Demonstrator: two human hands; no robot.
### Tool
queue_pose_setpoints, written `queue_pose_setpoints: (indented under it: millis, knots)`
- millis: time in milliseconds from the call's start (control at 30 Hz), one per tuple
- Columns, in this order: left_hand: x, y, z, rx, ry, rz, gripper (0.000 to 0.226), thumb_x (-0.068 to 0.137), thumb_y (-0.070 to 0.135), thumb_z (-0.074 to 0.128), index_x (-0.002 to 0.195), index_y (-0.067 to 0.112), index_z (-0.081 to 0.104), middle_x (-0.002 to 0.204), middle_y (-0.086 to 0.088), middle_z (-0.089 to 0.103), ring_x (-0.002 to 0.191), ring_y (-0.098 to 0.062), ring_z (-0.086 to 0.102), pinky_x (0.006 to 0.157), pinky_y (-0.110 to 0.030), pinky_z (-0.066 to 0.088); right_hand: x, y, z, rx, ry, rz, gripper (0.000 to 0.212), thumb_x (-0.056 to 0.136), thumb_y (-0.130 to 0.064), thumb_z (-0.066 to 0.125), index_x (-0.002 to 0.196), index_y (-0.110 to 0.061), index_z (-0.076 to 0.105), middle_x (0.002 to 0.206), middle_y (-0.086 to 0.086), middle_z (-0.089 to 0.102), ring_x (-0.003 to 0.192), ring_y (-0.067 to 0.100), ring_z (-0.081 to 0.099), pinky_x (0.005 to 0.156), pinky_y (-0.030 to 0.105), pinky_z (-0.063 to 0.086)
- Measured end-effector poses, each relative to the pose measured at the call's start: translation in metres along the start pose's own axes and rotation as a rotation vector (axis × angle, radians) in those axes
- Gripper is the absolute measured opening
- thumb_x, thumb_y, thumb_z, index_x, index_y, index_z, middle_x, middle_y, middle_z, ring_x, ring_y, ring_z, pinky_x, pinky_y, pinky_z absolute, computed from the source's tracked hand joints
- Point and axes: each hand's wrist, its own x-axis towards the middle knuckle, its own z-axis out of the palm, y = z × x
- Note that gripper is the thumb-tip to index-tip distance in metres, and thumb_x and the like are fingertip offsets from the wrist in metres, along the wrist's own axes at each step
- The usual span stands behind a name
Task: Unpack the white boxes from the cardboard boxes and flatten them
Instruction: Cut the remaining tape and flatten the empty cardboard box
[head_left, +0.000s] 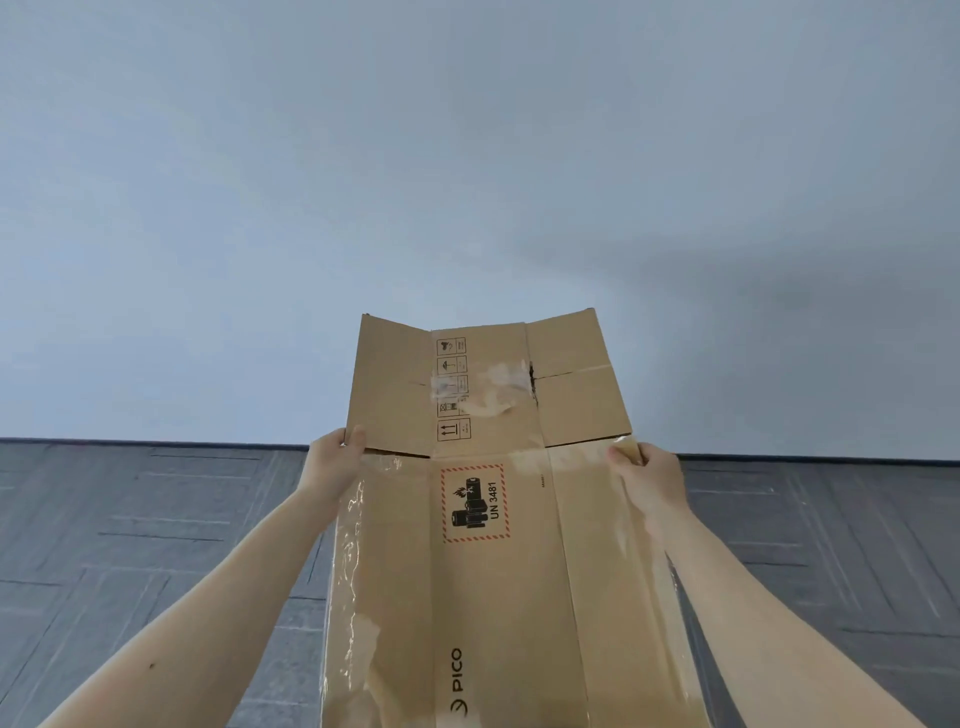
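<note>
A brown cardboard box (488, 582), collapsed flat, is held out in front of me above the floor. It carries a PICO logo, a red-hatched UN 3481 battery label and torn clear tape. Its end flaps (488, 384) stick up against the wall. My left hand (335, 462) grips the box's left edge just below the flaps, thumb on the front face. On the opposite edge, at the same height, my right hand (647, 478) holds the box, thumb on top. No white boxes are in view.
A plain pale wall (467, 182) fills the upper half of the view, with a dark baseboard (156, 443) along its foot. Grey patterned carpet tiles (130, 545) cover the floor on both sides of the box.
</note>
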Motion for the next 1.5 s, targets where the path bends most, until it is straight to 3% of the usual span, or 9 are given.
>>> queue_pose_setpoints:
  millis: [200,300,400,500,567,667,1067,1233,1500]
  knots:
    - [0.117,-0.025,0.058,0.058,-0.172,-0.115,0.041,0.101,0.033,0.049,0.083,-0.003,0.058,0.077,-0.006,0.053,0.067,-0.021,0.050,0.063,-0.032,0.039,0.078,0.025,0.048,-0.081,0.062,0.165,0.023,0.085,-0.020,0.063,0.071,-0.005,0.053,0.065,0.003,0.048,0.062,0.018,0.042,0.057,0.029,0.032]
    - [0.168,-0.038,0.088,0.129,-0.211,-0.173,0.032,0.101,0.032,0.049,0.078,0.008,0.050,0.074,-0.007,0.042,0.061,-0.017,0.034,0.057,-0.029,0.026,0.120,0.040,0.073,-0.126,0.063,0.208,0.012,0.089,-0.018,0.061,0.081,-0.009,0.063,0.073,0.001,0.058,0.066,0.015,0.050,0.057,0.028,0.038]
    - [0.216,-0.062,0.118,0.164,-0.275,-0.217,0.034,0.101,0.031,0.050,0.092,0.001,0.062,0.081,-0.003,0.059,0.069,-0.018,0.051,0.062,-0.030,0.040,0.162,0.064,0.097,-0.160,0.059,0.249,0.008,0.092,-0.016,0.060,0.087,-0.013,0.065,0.081,0.002,0.063,0.070,0.014,0.054,0.059,0.027,0.041]
    - [0.255,-0.090,0.150,0.151,-0.340,-0.289,0.019,0.100,0.023,0.054,0.110,0.014,0.067,0.107,0.000,0.070,0.098,-0.020,0.065,0.086,-0.037,0.054,0.205,0.102,0.120,-0.204,0.059,0.304,0.008,0.090,-0.015,0.059,0.086,-0.011,0.065,0.082,0.005,0.065,0.073,0.018,0.056,0.064,0.031,0.043]
    - [0.281,-0.116,0.175,0.141,-0.365,-0.349,0.019,0.093,0.016,0.059,0.109,0.018,0.068,0.110,-0.003,0.072,0.103,-0.026,0.067,0.092,-0.045,0.056,0.236,0.136,0.135,-0.231,0.042,0.338,0.008,0.090,-0.014,0.058,0.086,-0.009,0.064,0.083,0.008,0.065,0.074,0.022,0.056,0.065,0.033,0.042]
    - [0.313,-0.163,0.215,0.136,-0.386,-0.421,0.029,0.085,0.005,0.061,0.108,0.022,0.068,0.104,-0.005,0.074,0.094,-0.027,0.070,0.077,-0.043,0.060,0.279,0.195,0.159,-0.274,0.013,0.377,0.009,0.090,-0.014,0.055,0.084,-0.011,0.061,0.078,0.005,0.061,0.070,0.021,0.053,0.063,0.033,0.040]
    - [0.428,-0.371,0.364,0.187,-0.414,-0.458,0.040,0.088,-0.009,0.056,0.105,0.027,0.065,0.116,-0.007,0.068,0.098,-0.030,0.070,0.084,-0.052,0.059,0.409,0.438,0.239,-0.333,-0.050,0.442,0.011,0.094,-0.009,0.051,0.090,-0.009,0.062,0.075,0.001,0.057,0.067,0.018,0.050,0.059,0.030,0.038]
    - [0.459,-0.427,0.407,0.181,-0.399,-0.466,0.042,0.087,-0.010,0.058,0.101,0.028,0.065,0.114,-0.010,0.069,0.100,-0.033,0.068,0.083,-0.050,0.058,0.452,0.502,0.268,-0.332,-0.059,0.465,0.016,0.091,-0.009,0.049,0.097,-0.002,0.062,0.086,0.013,0.063,0.072,0.022,0.053,0.064,0.032,0.042]
    - [0.507,-0.478,0.447,0.151,-0.373,-0.437,0.043,0.089,-0.014,0.053,0.101,0.025,0.064,0.110,-0.012,0.070,0.097,-0.031,0.069,0.078,-0.042,0.058,0.503,0.554,0.301,-0.290,-0.066,0.439,0.018,0.091,-0.010,0.049,0.099,-0.003,0.064,0.081,0.007,0.059,0.072,0.022,0.052,0.064,0.032,0.041]
